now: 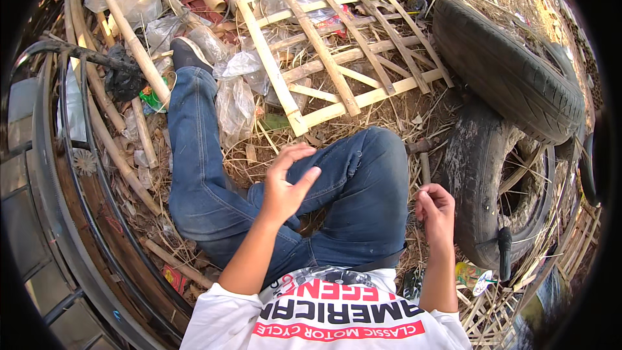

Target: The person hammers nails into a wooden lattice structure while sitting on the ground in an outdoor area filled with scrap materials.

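My left hand (286, 185) hovers over my bent legs, fingers stretched and thumb held apart, with nothing in it. To the right of my raised knee, my right hand (435, 210) has its fingers curled in toward the thumb. Whatever it may hold is too small or hidden to make out. A short pale stick (425, 170) lies just beyond those fingers. In front of my knees rests a lattice panel of split bamboo strips (337, 55), its crossed slats forming open squares. Its near corner points toward my left hand.
Two worn tires (512, 68) lean together on the right, near a black handle (505, 253). Long bamboo poles (133, 35) and crumpled plastic bags (234, 107) litter the left ground. A black metal frame (97, 220) curves along the left edge. More lattice (495, 314) lies lower right.
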A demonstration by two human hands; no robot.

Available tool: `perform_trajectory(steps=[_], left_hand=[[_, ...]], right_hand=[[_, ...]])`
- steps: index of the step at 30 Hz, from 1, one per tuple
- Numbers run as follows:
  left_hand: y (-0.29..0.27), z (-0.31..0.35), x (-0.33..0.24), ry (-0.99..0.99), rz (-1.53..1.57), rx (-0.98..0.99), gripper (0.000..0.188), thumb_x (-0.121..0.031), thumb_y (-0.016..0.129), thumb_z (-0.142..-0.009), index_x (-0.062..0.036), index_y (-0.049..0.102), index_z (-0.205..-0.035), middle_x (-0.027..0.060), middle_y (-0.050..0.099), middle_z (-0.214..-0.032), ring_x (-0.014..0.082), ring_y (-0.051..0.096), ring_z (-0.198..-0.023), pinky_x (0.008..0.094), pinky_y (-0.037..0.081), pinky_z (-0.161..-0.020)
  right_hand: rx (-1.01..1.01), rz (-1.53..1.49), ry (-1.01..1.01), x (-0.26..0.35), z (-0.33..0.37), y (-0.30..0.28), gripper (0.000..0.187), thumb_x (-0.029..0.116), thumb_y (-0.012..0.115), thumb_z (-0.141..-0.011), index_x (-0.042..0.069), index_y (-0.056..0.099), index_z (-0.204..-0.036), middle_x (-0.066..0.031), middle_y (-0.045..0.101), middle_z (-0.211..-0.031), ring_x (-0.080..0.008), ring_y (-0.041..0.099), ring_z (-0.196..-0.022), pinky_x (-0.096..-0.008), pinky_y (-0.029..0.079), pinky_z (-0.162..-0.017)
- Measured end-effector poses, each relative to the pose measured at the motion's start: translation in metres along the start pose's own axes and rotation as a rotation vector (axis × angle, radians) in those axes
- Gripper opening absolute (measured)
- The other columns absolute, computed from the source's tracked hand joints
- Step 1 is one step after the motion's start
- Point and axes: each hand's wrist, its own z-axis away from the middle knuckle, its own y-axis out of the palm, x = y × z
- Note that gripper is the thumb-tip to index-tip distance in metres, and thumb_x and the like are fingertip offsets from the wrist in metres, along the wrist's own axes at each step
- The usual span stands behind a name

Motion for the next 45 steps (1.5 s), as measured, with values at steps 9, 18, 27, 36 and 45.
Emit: perform_trajectory(steps=[9,18,27,36,45], left_hand=[[0.002,-0.027,-0.009,0.143,0.389,0.024,0.014,0.003,0.076,-0.077,0.0018,0.07,-0.089,0.0114,0.068,-0.097,0.0202,0.064,-0.092,0.0313,0.051,-0.083],[-0.05,-0.111,0.056,0.022,0.173,-0.109,0.012,0.009,0.074,-0.074,0.0018,0.067,-0.081,0.0088,0.065,-0.084,0.0173,0.062,-0.081,0.0297,0.049,-0.074],[-0.049,-0.183,0.145,0.078,-0.168,-0.224,0.011,0.011,0.072,-0.076,0.0038,0.067,-0.083,0.011,0.068,-0.087,0.0153,0.063,-0.08,0.0271,0.049,-0.074],[-0.043,-0.191,0.15,0.251,-0.442,-0.236,0.015,0.004,0.079,-0.07,-0.0008,0.066,-0.075,0.0084,0.068,-0.077,0.0232,0.064,-0.077,0.0318,0.051,-0.071],[-0.047,-0.198,0.135,0.248,-0.483,-0.127,0.013,0.007,0.076,-0.072,0.002,0.066,-0.077,0.0101,0.068,-0.078,0.0227,0.064,-0.08,0.032,0.05,-0.073]], right_hand=[[0.76,-0.456,0.296,-0.005,-0.064,0.151,0.015,0.016,0.062,-0.096,0.003,0.065,-0.103,-0.0012,0.06,-0.08,-0.0072,0.055,-0.066,-0.0221,0.043,-0.055],[0.559,-0.1,0.252,-0.018,-0.165,0.216,0.022,0.016,0.066,-0.093,0.001,0.063,-0.108,-0.001,0.062,-0.084,-0.0056,0.055,-0.068,-0.0218,0.044,-0.056],[0.307,-0.077,0.151,-0.012,-0.222,0.203,0.015,0.01,0.066,-0.091,0.001,0.06,-0.102,0.0024,0.058,-0.083,-0.0045,0.054,-0.075,-0.0207,0.044,-0.067],[0.342,-0.109,0.185,0.001,-0.228,0.203,0.014,0.008,0.066,-0.09,0.002,0.061,-0.102,0.0026,0.059,-0.083,-0.0026,0.053,-0.072,-0.0186,0.042,-0.063],[0.306,-0.078,0.128,0.002,-0.229,0.213,0.014,0.009,0.066,-0.09,0.001,0.061,-0.101,0.0028,0.058,-0.079,-0.0021,0.051,-0.068,-0.0185,0.041,-0.06]])
